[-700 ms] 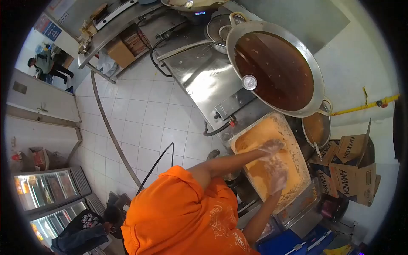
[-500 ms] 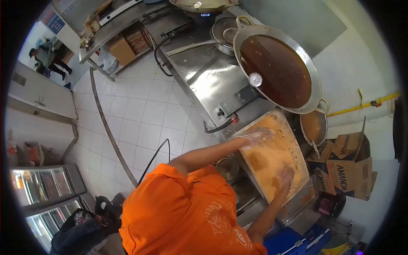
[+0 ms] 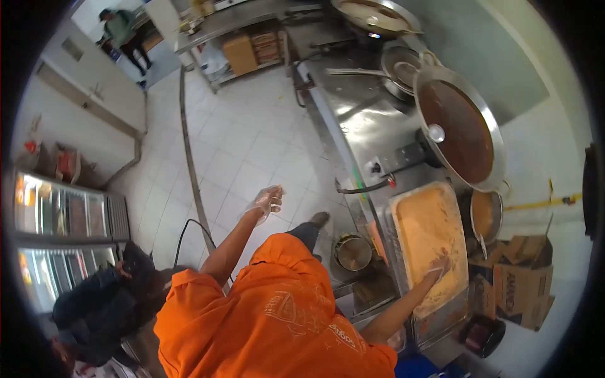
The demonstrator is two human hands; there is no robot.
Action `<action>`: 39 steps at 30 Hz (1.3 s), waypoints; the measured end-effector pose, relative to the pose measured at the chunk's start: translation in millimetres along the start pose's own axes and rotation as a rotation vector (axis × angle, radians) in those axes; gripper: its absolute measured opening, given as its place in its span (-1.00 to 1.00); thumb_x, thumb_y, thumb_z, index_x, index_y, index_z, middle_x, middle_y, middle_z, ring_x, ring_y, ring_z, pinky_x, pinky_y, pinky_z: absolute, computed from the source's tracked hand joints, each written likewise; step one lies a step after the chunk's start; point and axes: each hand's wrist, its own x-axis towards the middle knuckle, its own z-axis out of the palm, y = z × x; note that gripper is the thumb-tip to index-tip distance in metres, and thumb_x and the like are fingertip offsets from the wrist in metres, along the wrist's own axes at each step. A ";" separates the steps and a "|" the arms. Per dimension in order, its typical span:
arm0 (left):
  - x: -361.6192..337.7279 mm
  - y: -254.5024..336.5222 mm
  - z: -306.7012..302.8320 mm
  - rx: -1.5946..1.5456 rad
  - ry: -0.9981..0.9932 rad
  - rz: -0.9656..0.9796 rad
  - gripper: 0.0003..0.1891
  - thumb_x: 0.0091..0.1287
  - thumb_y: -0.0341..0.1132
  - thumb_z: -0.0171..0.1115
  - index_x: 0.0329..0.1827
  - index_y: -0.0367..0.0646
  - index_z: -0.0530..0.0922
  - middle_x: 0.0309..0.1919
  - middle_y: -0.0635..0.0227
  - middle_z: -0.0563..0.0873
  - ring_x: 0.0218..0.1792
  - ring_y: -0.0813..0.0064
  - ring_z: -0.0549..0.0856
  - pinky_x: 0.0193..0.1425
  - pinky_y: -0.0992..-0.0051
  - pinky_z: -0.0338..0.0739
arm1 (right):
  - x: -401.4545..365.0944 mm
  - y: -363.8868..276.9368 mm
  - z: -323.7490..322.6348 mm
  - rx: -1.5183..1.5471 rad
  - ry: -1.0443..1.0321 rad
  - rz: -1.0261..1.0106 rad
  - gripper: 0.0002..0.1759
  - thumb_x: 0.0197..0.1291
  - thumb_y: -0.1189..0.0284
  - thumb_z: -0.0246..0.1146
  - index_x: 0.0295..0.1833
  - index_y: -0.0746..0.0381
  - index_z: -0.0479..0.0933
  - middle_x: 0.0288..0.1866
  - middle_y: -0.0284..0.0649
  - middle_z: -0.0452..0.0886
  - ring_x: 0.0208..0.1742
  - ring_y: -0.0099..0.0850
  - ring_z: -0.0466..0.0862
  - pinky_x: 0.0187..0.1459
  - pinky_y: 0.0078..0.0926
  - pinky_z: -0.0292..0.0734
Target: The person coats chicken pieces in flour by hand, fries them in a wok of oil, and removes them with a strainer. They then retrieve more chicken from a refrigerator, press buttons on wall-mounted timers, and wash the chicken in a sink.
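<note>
My left hand [image 3: 268,201], in a clear plastic glove, is held over the tiled floor, well away from the tray. Its fingers are loosely bent and apart, and I make out nothing in them. My right hand [image 3: 438,269] reaches into a rectangular metal tray [image 3: 399,249] of orange breading powder [image 3: 422,220]. The fingers lie on the powder, apart as far as they show, their tips blending with it. Darker clumps show along the tray's right side.
A wide pan of brown liquid [image 3: 463,142] with a dial thermometer [image 3: 435,133] stands beyond the tray. Nearby are a strainer [image 3: 401,66], a pot [image 3: 353,252] and cardboard boxes [image 3: 523,286]. Another person [image 3: 104,309] is at lower left, a further one [image 3: 126,41] in the doorway.
My left hand has left the tray and swung out over the floor to the left. My right hand stays at the powder. The view has turned, shifting the tray and stove rightward.
</note>
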 end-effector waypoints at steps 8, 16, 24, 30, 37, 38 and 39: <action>55.4 -21.8 -110.0 -0.113 0.230 -0.181 -0.64 0.19 0.06 0.11 -0.27 -0.06 0.51 -0.59 0.56 0.36 -0.58 0.60 0.35 -0.49 0.53 0.29 | -179.8 -117.5 194.6 0.444 -0.709 0.015 -0.49 0.30 0.26 -0.23 0.24 0.34 0.25 -0.02 -0.11 0.49 -0.19 -0.55 0.44 -0.19 -0.59 0.38; 112.5 20.8 -229.2 -0.215 0.389 -0.178 -0.68 0.21 0.11 0.07 -0.37 0.06 0.49 -0.65 0.59 0.36 -0.63 0.59 0.37 -0.48 0.49 0.31 | -98.0 -156.5 431.9 0.699 -1.173 0.039 -0.45 0.32 0.11 -0.17 0.17 0.33 0.29 0.01 0.00 0.50 -0.25 -0.42 0.52 -0.36 -0.68 0.40; 126.0 74.4 -332.6 -0.258 0.516 -0.234 -0.63 0.25 0.04 0.06 -0.23 -0.12 0.49 -0.61 0.57 0.33 -0.62 0.62 0.32 -0.55 0.49 0.25 | -39.4 -178.6 594.5 0.514 -0.571 0.314 -0.38 0.22 -0.14 -0.16 -0.02 0.23 0.33 -0.06 -0.15 0.44 -0.17 -0.31 0.49 -0.06 -0.20 0.39; 168.3 127.0 -339.5 -0.177 0.522 -0.177 -0.59 0.25 0.02 0.08 -0.19 -0.20 0.48 -0.57 0.55 0.33 -0.64 0.66 0.31 -0.60 0.54 0.20 | -22.6 -213.5 627.0 0.610 -0.384 0.398 -0.58 0.22 0.04 0.06 -0.38 0.20 0.37 -0.56 -0.24 0.44 -0.70 -0.42 0.35 -0.69 -0.63 0.27; 216.3 177.7 -309.8 0.042 0.412 -0.184 -0.61 0.25 0.02 0.08 -0.20 -0.18 0.48 -0.57 0.54 0.36 -0.61 0.66 0.35 -0.56 0.58 0.29 | 34.5 -218.1 616.2 0.282 -0.603 0.137 -0.70 0.24 0.14 0.06 -0.45 0.09 0.38 -0.63 -0.43 0.41 -0.79 -0.64 0.25 -0.77 -0.59 0.17; 224.7 185.4 -306.4 0.051 0.412 -0.186 -0.61 0.25 0.02 0.08 -0.20 -0.18 0.48 -0.57 0.54 0.36 -0.61 0.66 0.35 -0.56 0.58 0.29 | 50.5 -207.1 617.2 0.288 -0.599 0.142 -0.70 0.24 0.14 0.06 -0.45 0.09 0.38 -0.63 -0.43 0.41 -0.79 -0.64 0.25 -0.77 -0.59 0.17; 235.2 192.6 -304.1 0.052 0.390 -0.187 -0.63 0.25 -0.01 0.07 -0.21 -0.19 0.49 -0.52 0.51 0.38 -0.59 0.63 0.36 -0.53 0.53 0.30 | 41.7 -205.0 618.1 0.065 -0.387 -0.084 -0.70 0.23 0.17 0.03 -0.40 0.16 0.43 -0.60 -0.36 0.45 -0.73 -0.58 0.31 -0.70 -0.58 0.22</action>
